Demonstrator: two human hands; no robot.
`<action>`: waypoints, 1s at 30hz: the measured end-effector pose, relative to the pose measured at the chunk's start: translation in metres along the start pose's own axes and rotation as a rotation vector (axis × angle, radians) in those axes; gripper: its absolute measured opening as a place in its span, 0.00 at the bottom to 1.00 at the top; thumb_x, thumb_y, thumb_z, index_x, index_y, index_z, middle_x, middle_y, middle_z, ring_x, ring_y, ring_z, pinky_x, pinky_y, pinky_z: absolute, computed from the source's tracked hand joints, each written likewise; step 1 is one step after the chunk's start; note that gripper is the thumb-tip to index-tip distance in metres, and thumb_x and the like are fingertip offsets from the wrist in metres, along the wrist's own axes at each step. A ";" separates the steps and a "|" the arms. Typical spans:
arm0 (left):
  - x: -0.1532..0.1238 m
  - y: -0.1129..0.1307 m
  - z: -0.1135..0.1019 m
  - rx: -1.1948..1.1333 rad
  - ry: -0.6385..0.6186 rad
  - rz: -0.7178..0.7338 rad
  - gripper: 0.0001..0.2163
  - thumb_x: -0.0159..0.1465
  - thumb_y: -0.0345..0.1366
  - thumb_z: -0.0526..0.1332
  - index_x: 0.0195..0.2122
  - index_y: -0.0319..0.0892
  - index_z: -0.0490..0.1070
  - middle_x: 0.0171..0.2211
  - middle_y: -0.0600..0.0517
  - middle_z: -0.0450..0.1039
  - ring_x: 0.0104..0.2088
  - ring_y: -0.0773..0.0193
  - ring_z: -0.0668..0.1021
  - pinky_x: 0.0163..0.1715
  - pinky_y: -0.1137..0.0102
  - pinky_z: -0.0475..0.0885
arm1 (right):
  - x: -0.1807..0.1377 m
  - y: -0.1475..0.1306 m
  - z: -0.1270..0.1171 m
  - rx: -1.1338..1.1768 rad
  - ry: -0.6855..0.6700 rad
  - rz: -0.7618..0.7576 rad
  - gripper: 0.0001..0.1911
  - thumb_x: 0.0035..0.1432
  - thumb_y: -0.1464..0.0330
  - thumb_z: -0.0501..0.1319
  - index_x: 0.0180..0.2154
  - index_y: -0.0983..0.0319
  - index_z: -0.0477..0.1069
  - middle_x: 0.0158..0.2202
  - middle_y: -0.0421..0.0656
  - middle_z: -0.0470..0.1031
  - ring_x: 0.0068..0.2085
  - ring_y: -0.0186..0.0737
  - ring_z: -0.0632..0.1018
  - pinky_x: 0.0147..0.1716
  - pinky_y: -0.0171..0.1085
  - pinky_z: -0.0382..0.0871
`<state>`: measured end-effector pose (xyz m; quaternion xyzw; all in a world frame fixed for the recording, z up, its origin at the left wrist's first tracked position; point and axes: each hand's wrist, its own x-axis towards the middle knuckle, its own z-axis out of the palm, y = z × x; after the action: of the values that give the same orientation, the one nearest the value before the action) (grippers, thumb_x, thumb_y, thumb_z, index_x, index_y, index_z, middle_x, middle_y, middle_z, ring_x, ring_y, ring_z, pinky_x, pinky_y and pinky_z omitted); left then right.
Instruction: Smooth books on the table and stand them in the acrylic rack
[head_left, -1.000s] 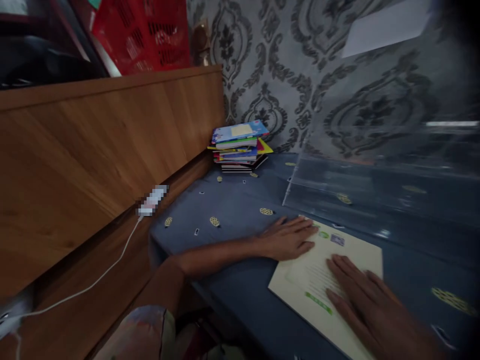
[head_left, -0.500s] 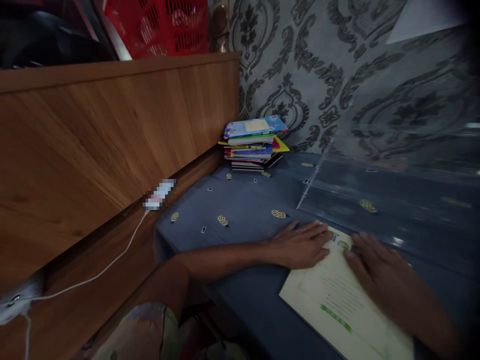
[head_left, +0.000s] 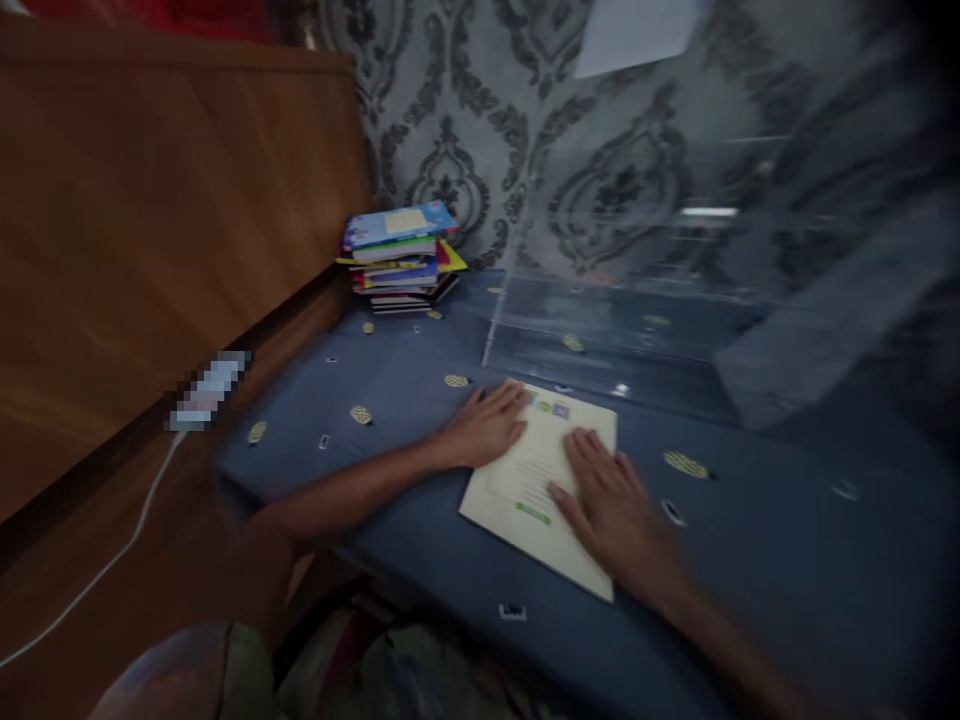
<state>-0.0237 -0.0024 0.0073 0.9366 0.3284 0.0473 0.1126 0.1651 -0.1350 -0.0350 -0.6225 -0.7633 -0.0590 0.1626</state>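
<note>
A pale yellow booklet (head_left: pixel 525 480) with green marks lies flat on a blue patterned cloth (head_left: pixel 420 440). My left hand (head_left: pixel 484 428) rests open on the booklet's left edge, fingers stretched toward its top corner. My right hand (head_left: pixel 611 500) lies flat and open on the booklet's right half, palm down. Neither hand grips anything.
A stack of colourful books (head_left: pixel 401 258) stands at the back by the patterned wall. A clear plastic sheet (head_left: pixel 622 300) rises behind the booklet. A wooden headboard (head_left: pixel 150 220) runs along the left, with a white cable (head_left: pixel 112 560) on its ledge.
The view has swung right and pulled back. My right hand slid from the booklet's top edge back onto its right half. The left hand stays at the left edge.
</note>
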 end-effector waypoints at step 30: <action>0.044 0.075 0.011 0.060 -0.199 0.525 0.34 0.74 0.56 0.39 0.73 0.37 0.46 0.74 0.42 0.41 0.74 0.57 0.44 0.72 0.57 0.40 | -0.083 -0.059 -0.066 0.231 -0.176 -0.100 0.38 0.65 0.59 0.63 0.70 0.63 0.54 0.72 0.57 0.52 0.73 0.54 0.53 0.68 0.57 0.57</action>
<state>0.0581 -0.0337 0.0158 0.9926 0.0632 -0.0270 0.1004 0.1338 -0.2442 0.0072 -0.5636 -0.8063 0.0760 0.1624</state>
